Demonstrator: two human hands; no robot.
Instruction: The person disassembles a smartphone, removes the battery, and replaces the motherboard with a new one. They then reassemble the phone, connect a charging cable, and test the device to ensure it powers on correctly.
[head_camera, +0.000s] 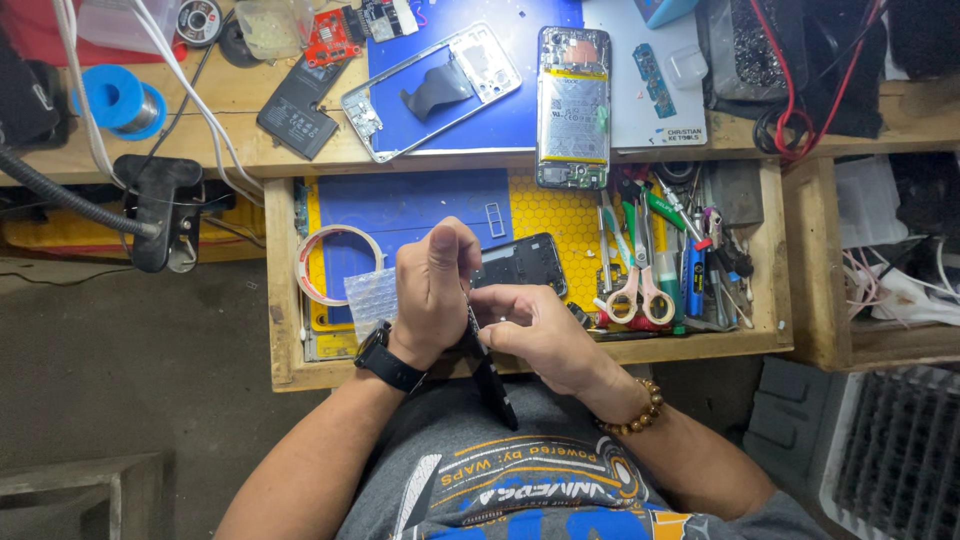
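I've got the dark phone panel (493, 375) edge-on between both hands, long axis running toward my lap, left hand (432, 290) pinching its top, right hand (535, 335) clamping the side.

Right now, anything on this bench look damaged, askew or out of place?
Nothing spilled. The opened phone hangs over the bench edge above the drawer, back off, insides exposed. A loose black battery lies askew by the bare phone frame. Both hands, left hand and right hand, hold a dark panel.
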